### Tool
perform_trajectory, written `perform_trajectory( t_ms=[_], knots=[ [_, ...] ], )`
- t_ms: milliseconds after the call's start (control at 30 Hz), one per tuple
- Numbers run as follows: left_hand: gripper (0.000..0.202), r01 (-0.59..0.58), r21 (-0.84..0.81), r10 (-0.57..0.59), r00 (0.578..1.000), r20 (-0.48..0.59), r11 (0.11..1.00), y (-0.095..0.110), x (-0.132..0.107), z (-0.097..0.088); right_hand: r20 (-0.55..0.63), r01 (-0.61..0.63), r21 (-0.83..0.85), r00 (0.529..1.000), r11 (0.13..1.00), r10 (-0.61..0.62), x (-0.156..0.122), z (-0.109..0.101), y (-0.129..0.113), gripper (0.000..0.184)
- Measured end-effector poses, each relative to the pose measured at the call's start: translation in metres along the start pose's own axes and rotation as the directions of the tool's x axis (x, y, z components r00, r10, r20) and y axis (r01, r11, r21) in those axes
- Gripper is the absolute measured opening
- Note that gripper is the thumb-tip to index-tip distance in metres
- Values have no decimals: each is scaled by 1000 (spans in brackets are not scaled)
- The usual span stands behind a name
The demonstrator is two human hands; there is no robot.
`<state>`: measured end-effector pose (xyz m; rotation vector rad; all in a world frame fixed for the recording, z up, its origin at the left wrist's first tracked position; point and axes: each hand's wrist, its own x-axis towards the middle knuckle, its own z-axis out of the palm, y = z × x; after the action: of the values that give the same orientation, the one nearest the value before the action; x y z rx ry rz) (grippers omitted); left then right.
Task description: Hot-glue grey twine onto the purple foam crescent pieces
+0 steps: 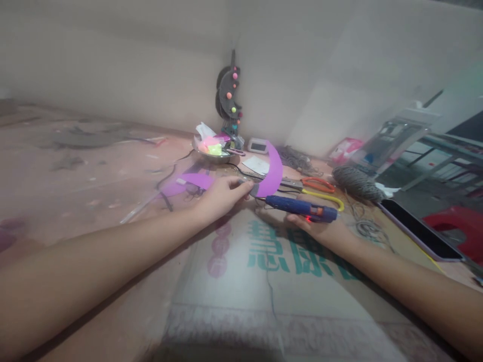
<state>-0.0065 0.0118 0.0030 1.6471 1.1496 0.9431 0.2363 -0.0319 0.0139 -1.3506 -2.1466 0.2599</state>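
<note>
My left hand (229, 196) pinches the lower end of a curved purple crescent cutout (274, 173), near a small grey patch on it. The crescent's tip points up and away from me. In my right hand (320, 229) is a dark blue glue gun (298, 207) with a small red light glowing on its side. Its nozzle points left, close to my left fingertips; whether it touches the cutout I cannot tell. Another purple cutout (198, 181) lies on the table left of my left hand.
A printed cardboard sheet (234, 289) lies under my hands. Beyond are orange-handled scissors (317, 184), a metal bowl (217, 157) of colourful bits and a grey crescent ornament (229, 95) with coloured balls. Grey yarn (356, 184) and a phone (420, 231) lie on the right.
</note>
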Motion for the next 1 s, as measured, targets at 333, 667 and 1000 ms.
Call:
perform_trajectory(
  t_ms=[333,667,1000],
  knots=[
    [40,-7,11,7,1000,5,1000,0,-1,-1,-10,-20,-24,1000,1000,20,-1,0,-2,28],
    [40,15,11,-15,1000,0,1000,3,-3,-1,-37,-27,-38,999,999,26,-1,1,-2,28],
    [42,8,24,-8,1000,4,1000,2,-2,0,-64,-22,-29,998,999,20,1,0,-5,29]
  ],
)
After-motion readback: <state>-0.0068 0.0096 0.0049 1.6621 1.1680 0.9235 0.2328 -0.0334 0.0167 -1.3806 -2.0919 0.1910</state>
